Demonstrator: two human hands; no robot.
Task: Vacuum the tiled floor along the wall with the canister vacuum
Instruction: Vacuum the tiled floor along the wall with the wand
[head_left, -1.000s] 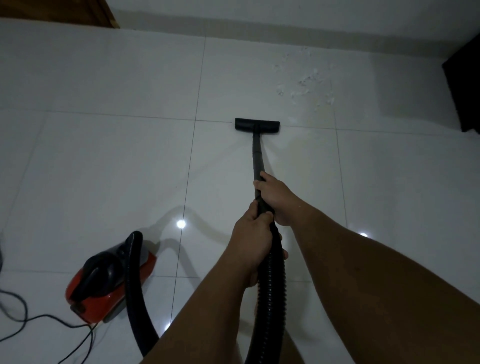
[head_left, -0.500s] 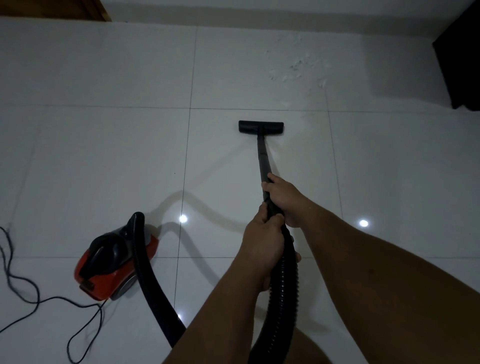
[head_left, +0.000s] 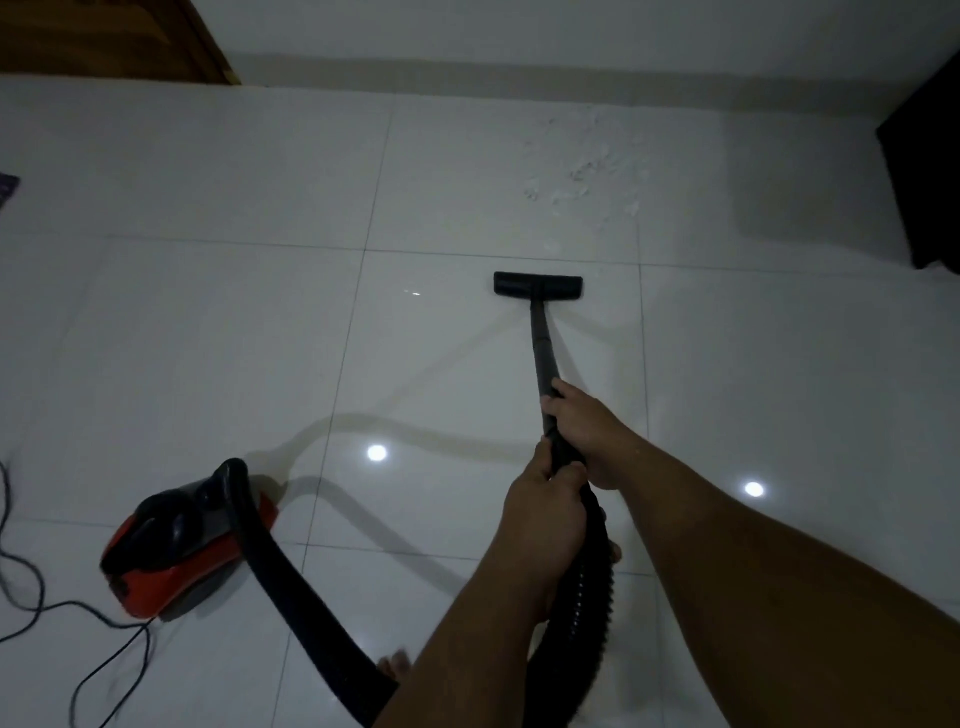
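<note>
Head view: both hands gripping wand; nozzle short of wall.

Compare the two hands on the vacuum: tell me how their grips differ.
The right hand grips higher up, where the rigid wand begins; the left hand grips lower, nearer the person, at the top of the ribbed hose. The right hand comes from the right of the tube, the left hand from its left. Both curl fully round the tube, almost touching each other.
</note>
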